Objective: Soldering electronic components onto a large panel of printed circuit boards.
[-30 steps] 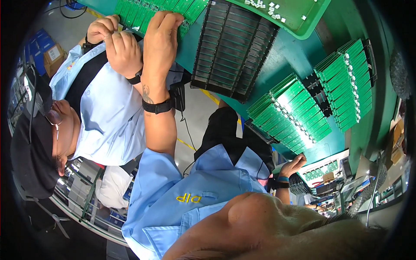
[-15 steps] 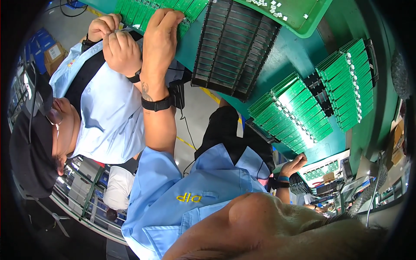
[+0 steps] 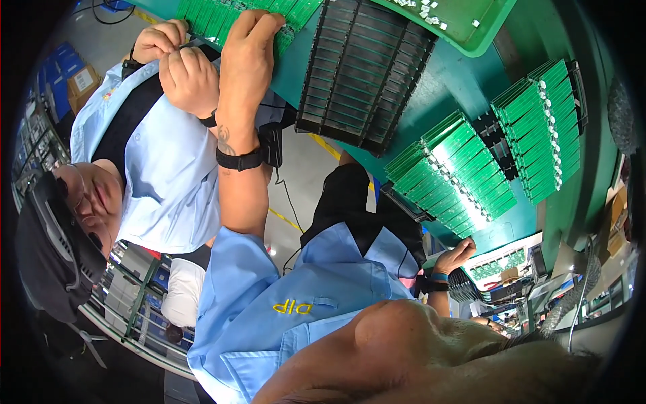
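1. At the far left, a brown cardboard box (image 3: 82, 89) bears a white label, its print too small to read from here, near blue plastic bins (image 3: 57, 67).
2. The co-worker in a pale blue shirt (image 3: 175, 182) and black cap (image 3: 50, 249) has turned their head since half a second ago; the co-worker's hands (image 3: 190, 84) stay bunched beside the panel's left end.
3. At the top, the long green circuit-board panel (image 3: 205, 21) lies on the table. The wearer's left hand (image 3: 249, 60) is over its right part, fingers together and bent down onto it; I can't tell whether they pinch anything. That forearm has edged slightly left.
4. Yellow embroidered lettering (image 3: 293, 308) marks the wearer's blue shirt, above a grey floor (image 3: 286, 209) with yellow tape.
5. A black slotted plastic rack (image 3: 367, 74) rests on the green tabletop (image 3: 441, 84), unchanged.
6. The wearer's right hand (image 3: 457, 254) is loosely curled by the table edge; its contents, if any, are hidden.
7. Farther right, a green plastic tray (image 3: 486, 44) holds small white parts (image 3: 427, 12), above two rows of upright green boards (image 3: 538, 131).
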Demonstrator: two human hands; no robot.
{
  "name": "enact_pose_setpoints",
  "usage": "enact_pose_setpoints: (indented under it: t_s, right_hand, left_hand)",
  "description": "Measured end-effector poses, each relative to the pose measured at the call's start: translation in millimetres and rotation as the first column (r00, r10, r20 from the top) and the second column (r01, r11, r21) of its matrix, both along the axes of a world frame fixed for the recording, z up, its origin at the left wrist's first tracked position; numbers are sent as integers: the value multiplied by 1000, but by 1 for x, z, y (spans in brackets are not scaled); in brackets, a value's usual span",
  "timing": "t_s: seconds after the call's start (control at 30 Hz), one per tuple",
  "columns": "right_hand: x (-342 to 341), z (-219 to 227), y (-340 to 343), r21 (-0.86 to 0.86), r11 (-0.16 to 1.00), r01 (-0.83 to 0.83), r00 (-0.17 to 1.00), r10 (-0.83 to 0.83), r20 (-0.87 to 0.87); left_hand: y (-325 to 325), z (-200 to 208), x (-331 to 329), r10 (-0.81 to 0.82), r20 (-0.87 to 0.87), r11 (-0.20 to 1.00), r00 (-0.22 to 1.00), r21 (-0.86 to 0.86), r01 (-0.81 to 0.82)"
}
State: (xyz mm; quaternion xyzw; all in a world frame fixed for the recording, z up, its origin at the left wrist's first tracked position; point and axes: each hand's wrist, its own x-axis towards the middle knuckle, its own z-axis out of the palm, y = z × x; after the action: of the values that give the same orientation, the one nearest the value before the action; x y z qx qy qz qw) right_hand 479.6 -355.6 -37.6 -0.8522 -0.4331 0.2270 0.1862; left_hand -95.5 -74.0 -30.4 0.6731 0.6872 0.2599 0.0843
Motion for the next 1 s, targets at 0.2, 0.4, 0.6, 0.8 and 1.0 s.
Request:
enact_pose_setpoints:
  t_s: [0.2, 0.4, 0.6, 0.8, 1.0]
  right_hand:
    - [0, 0, -1, 8, 1000, 1, 1000, -1, -5]
    - [-1, 1, -1, 6, 1000, 10, 1000, -10, -17]
    - [-2, 3, -2, 5, 1000, 1, 1000, -1, -19]
    - [-2, 3, -2, 3, 1000, -6, 1000, 6, -25]
    - [0, 2, -2, 3, 1000, -11, 1000, 11, -22]
  left_hand:
    - [1, 3, 2, -4, 23, 1000, 1000, -2, 4]
    - [1, 1, 0, -9, 19, 1000, 1000, 16, 8]
    - [0, 2, 1, 9, -18, 999, 1000, -32, -9]
    - [0, 0, 0, 3, -24, 1000, 1000, -29, -4]
    - [1, -1, 4, 21, -22, 1000, 1000, 10, -21]
